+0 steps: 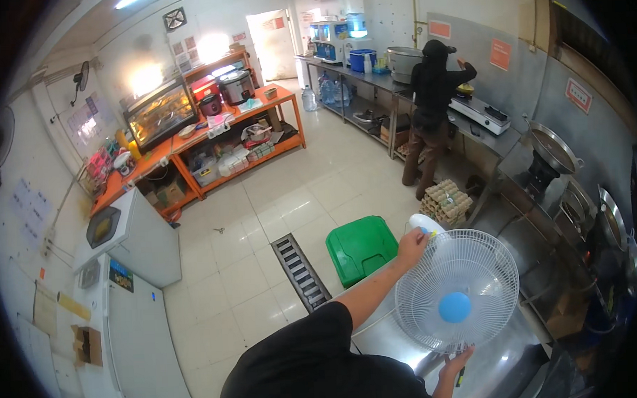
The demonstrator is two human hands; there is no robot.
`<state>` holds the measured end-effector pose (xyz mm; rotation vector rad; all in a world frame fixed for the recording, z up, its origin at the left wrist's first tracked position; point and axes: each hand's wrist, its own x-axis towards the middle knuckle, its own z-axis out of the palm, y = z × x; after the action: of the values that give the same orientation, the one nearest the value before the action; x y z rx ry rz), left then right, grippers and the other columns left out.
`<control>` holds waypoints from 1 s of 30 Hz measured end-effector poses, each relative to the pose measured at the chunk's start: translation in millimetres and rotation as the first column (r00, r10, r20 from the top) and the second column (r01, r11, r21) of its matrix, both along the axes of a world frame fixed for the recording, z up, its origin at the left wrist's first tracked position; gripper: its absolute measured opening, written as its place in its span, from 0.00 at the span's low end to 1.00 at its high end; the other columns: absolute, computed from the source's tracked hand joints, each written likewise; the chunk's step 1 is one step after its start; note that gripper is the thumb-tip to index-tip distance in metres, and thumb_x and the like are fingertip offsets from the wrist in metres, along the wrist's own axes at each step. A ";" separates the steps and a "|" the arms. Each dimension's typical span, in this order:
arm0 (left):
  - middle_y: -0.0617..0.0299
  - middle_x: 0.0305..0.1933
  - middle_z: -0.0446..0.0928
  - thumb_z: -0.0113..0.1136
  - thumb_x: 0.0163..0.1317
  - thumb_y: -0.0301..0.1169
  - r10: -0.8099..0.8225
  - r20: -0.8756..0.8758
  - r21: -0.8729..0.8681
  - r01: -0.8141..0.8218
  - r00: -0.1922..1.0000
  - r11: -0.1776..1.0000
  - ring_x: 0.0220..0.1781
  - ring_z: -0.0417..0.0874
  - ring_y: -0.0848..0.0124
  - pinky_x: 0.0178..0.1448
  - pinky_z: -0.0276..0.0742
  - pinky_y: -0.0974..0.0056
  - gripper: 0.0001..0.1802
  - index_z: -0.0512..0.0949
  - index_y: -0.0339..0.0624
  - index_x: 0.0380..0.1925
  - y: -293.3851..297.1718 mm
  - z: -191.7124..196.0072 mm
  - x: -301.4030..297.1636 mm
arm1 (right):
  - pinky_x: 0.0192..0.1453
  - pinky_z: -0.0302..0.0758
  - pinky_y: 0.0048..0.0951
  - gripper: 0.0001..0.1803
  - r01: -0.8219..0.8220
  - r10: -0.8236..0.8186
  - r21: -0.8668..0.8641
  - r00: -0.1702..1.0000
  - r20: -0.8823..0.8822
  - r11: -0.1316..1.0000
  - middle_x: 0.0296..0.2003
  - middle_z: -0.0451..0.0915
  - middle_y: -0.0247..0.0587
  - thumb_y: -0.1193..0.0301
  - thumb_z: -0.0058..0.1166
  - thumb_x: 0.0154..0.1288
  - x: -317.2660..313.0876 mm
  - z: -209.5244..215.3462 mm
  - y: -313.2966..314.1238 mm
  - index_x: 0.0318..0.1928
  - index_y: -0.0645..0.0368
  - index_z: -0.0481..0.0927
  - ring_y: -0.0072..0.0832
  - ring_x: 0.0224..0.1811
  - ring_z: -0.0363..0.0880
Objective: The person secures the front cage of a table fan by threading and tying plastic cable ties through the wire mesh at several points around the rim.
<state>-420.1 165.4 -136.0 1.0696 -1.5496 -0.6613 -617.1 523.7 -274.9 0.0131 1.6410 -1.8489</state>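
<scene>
A fan point(486, 270) with a round white wire cage and a blue centre cap is in front of me, above the steel table point(379, 341). My left hand point(412, 245) is closed at the cage's far-left rim, its fingertips on a small blue-and-yellow thing point(428, 232) too small to name. Beside those fingertips is a white rounded part point(423, 222), partly covered by the hand. Gripping the near rim of the cage is my right hand point(456, 365). A thin yellow-and-black thing point(460, 378) shows next to its palm.
A green lidded bin point(362, 248) stands beyond the table, next to a floor drain point(300, 270). Stacked egg trays point(446, 201) are on the floor. A person point(433, 100) works at the counter near a gas stove point(480, 115). Pans point(554, 149) line the right side.
</scene>
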 end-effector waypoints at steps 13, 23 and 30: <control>0.50 0.21 0.74 0.65 0.67 0.39 -0.022 -0.026 0.008 0.022 0.999 1.000 0.22 0.75 0.58 0.29 0.69 0.55 0.18 0.72 0.38 0.28 1.2 -2.3 -1.8 | 0.72 0.62 0.59 0.41 0.021 -0.021 -0.024 1.000 0.001 0.999 0.77 0.55 0.42 0.41 0.39 0.76 -3.9 4.3 2.2 0.79 0.48 0.50 0.44 0.78 0.54; 0.52 0.21 0.76 0.65 0.67 0.40 -0.010 -0.045 0.010 0.010 0.999 1.000 0.23 0.78 0.59 0.30 0.71 0.57 0.16 0.76 0.39 0.30 1.4 -0.6 -5.4 | 0.69 0.66 0.57 0.42 0.053 -0.052 -0.036 0.998 0.028 0.998 0.75 0.57 0.44 0.41 0.39 0.77 -1.3 12.3 2.5 0.79 0.51 0.50 0.43 0.76 0.58; 0.51 0.21 0.74 0.65 0.67 0.40 -0.013 -0.016 0.059 0.014 1.000 0.998 0.23 0.76 0.55 0.31 0.71 0.53 0.17 0.73 0.40 0.28 4.3 -1.1 -5.2 | 0.71 0.62 0.60 0.40 0.016 -0.015 -0.070 1.000 0.021 0.997 0.78 0.52 0.42 0.42 0.38 0.77 -12.5 -14.1 8.8 0.80 0.47 0.49 0.43 0.79 0.53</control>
<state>-425.3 169.7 -137.1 1.0958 -1.5334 -0.7269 -629.6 532.5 -289.0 0.0142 1.5659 -1.9105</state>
